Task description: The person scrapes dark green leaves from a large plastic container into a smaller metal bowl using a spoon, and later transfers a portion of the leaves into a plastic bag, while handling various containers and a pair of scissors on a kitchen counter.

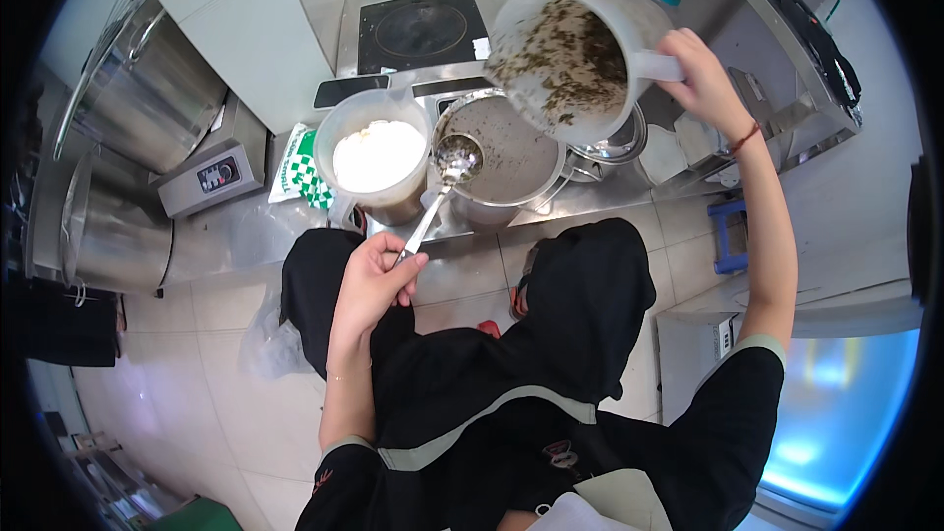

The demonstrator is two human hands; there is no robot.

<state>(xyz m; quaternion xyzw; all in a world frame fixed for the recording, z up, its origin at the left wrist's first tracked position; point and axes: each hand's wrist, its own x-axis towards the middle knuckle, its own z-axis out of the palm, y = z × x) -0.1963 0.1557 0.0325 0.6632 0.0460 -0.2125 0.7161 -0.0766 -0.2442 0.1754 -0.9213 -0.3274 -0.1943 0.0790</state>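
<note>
My right hand (700, 85) grips the handle of a translucent plastic pitcher (505, 29), tipped on its side. Wet dark leaf bits cling to the pitcher's inner wall. Below its mouth stands a metal pot (487, 215) of greyish-brown liquid (509, 133) with dark specks afloat. My left hand (376, 276) holds a metal ladle (431, 217) by its handle, the bowl over the pot's left side and dark bits in it. Left of the pot, a second plastic pitcher (322, 151) holds white powder or foam (380, 156); which one I cannot tell.
A green-and-white packet (304, 173) lies left of the second pitcher. Behind is an induction cooktop (422, 26). Large steel pots (151, 88) and a control box (217, 181) occupy the left. A metal lid (623, 140) is right of the pot, near a steel shelf (796, 37). A blue stool (729, 236) stands on the floor.
</note>
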